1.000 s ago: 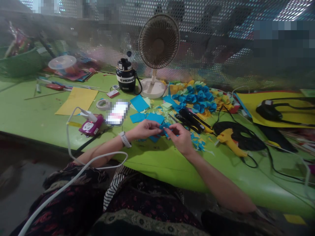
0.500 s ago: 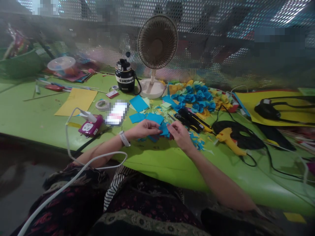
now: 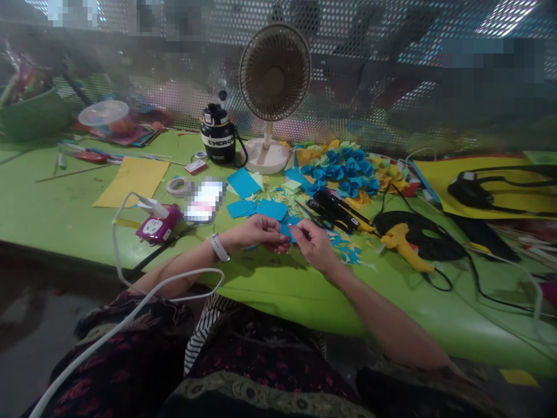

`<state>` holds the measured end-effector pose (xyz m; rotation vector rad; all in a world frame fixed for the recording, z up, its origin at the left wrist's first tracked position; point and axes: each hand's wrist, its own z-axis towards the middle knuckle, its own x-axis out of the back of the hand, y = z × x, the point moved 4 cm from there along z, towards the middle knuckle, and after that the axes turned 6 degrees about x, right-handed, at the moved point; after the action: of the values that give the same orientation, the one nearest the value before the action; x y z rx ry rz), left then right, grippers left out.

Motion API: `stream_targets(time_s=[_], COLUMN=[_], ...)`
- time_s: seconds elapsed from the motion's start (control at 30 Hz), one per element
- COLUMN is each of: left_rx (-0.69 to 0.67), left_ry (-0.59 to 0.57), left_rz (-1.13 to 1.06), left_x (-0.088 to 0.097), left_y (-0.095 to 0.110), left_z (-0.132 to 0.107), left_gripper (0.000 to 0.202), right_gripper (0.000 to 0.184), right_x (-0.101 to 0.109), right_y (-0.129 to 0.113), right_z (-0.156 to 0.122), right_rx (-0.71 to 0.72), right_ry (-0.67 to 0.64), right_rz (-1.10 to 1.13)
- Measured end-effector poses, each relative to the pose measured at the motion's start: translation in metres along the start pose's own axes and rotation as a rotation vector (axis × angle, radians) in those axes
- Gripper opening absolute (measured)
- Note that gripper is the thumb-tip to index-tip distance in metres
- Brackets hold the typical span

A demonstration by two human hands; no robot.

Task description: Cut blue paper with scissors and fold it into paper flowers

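A small piece of blue paper point(image 3: 287, 231) is pinched between my two hands, just above the table's front part. My left hand point(image 3: 263, 232) has its fingers closed on the paper's left side. On the right side, the thumb and fingers of my right hand point(image 3: 312, 241) grip the same piece, hiding part of it. Behind my hands lie blue paper squares point(image 3: 270, 210) and small blue and green scraps. Several folded blue paper flowers point(image 3: 343, 171) are heaped farther back, among yellow and pale green ones.
A black stapler point(image 3: 337, 210) and scissors point(image 3: 319, 216) lie right of my hands, beside a yellow glue gun point(image 3: 402, 247). A fan point(image 3: 267, 157) and black bottle point(image 3: 217, 136) stand behind. At left are a phone point(image 3: 204, 200), tape roll point(image 3: 179, 186) and purple power socket point(image 3: 159, 225).
My right hand has shifted slightly and its fingers have curled closer on the blue paper. The paper has turned between my hands, and my left fingers sit a little lower.
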<state>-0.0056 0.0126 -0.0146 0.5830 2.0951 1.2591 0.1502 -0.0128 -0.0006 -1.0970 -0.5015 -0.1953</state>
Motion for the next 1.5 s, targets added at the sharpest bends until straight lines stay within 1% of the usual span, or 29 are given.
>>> stream_targets(time_s=[0.1,0.27,0.37,0.47,0.6,0.67,0.77,0.8,0.87,0.93,0.97,1.03,1.07,1.1,1.17,1.2,1.27,1.5], left_rx=[-0.035,-0.078,-0.087,-0.118,-0.109,-0.106,-0.145,-0.156,-0.156,-0.142,-0.143,-0.155,-0.163,-0.169,-0.172,-0.172,-0.174,-0.197], left_ry=[0.007,0.031,0.041,0.093,0.113,0.13,0.195,0.22,0.267,0.305,0.32,0.334,0.336,0.338,0.346,0.355,0.374,0.367], left_rz=[0.027,0.05,0.037,-0.015,-0.041,-0.051,-0.059,-0.053,-0.034,-0.023,-0.029,-0.053,-0.069,-0.083,-0.103,-0.109,-0.118,-0.181], left_x=[0.0,0.002,0.003,0.006,0.008,0.008,0.01,0.01,0.011,0.013,0.014,0.016,0.017,0.017,0.018,0.018,0.018,0.019], left_y=[0.002,0.001,0.0,0.001,0.002,0.002,0.004,0.005,0.005,0.004,0.004,0.005,0.005,0.005,0.006,0.007,0.009,0.007], left_z=[-0.001,-0.001,0.001,0.002,0.001,0.0,-0.001,-0.001,-0.001,0.0,0.0,0.001,0.001,0.001,0.001,0.001,0.0,0.002], left_gripper=[0.036,0.038,0.042,0.044,0.043,0.043,0.038,0.035,0.032,0.032,0.033,0.036,0.036,0.036,0.034,0.033,0.03,0.031], right_gripper=[0.037,0.039,0.041,0.045,0.047,0.048,0.05,0.05,0.048,0.044,0.042,0.028,0.022,0.019,0.022,0.026,0.03,0.03], right_x=[-0.001,0.001,0.001,-0.001,-0.007,-0.009,-0.01,-0.01,-0.007,0.004,0.013,0.035,0.045,0.052,0.059,0.06,0.06,0.06], right_y=[0.0,0.002,0.003,0.004,0.005,0.006,0.005,0.006,0.007,0.009,0.011,0.015,0.019,0.024,0.033,0.037,0.042,0.048], right_z=[-0.001,0.0,0.0,0.0,-0.001,-0.001,-0.001,0.0,0.003,0.007,0.01,0.017,0.019,0.021,0.021,0.021,0.021,0.024], right_rx=[0.0,-0.061,-0.101,-0.129,-0.161,-0.161,-0.147,-0.145,-0.152,-0.157,-0.157,-0.161,-0.214,-0.268,-0.364,-0.394,-0.419,-0.415], right_ry=[0.025,0.04,-0.006,-0.08,-0.121,-0.116,-0.088,-0.097,-0.156,-0.195,-0.18,-0.064,-0.043,-0.076,-0.174,-0.222,-0.275,-0.28], right_rz=[-0.002,0.049,0.095,0.131,0.196,0.189,0.137,0.12,0.087,-0.02,-0.121,-0.474,-0.654,-0.787,-0.952,-0.987,-1.007,-1.01])
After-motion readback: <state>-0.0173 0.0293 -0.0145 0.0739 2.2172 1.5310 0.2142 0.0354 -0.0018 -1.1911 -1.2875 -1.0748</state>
